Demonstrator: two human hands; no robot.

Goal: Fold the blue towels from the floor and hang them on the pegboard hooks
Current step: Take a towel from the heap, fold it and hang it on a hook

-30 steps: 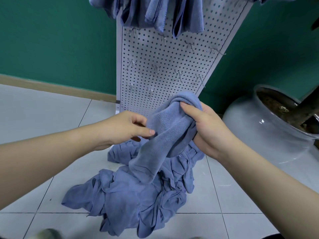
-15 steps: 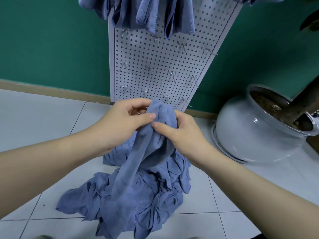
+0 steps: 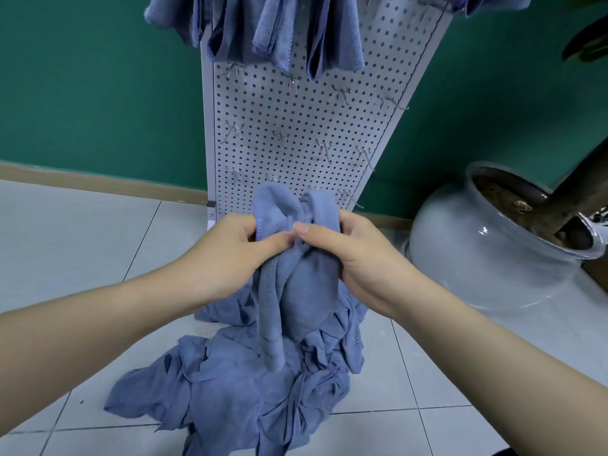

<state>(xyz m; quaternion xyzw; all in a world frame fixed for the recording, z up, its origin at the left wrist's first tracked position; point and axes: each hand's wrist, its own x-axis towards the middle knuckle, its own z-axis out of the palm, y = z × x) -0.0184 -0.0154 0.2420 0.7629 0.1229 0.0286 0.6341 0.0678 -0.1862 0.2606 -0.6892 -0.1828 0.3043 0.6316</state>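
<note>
- my left hand (image 3: 230, 248) and right hand (image 3: 358, 255) were close together, thumbs nearly touching, both pinching the bunched top of one blue towel (image 3: 296, 258).
- that towel hung from my grip in front of the pegboard (image 3: 296, 126), its tail trailing down onto the pile of blue towels (image 3: 250, 390) on the floor (image 3: 82, 241).
- risk as i judged it: the towel was crumpled, so i might have grabbed the wrong edges and folded it crooked.
- lifting could have dragged another towel up if the tail was tangled in the pile.
- several hooks (image 3: 279, 139) on the board stood empty under the hung towels (image 3: 276, 28); a bulky fold might have slipped off one.
</note>
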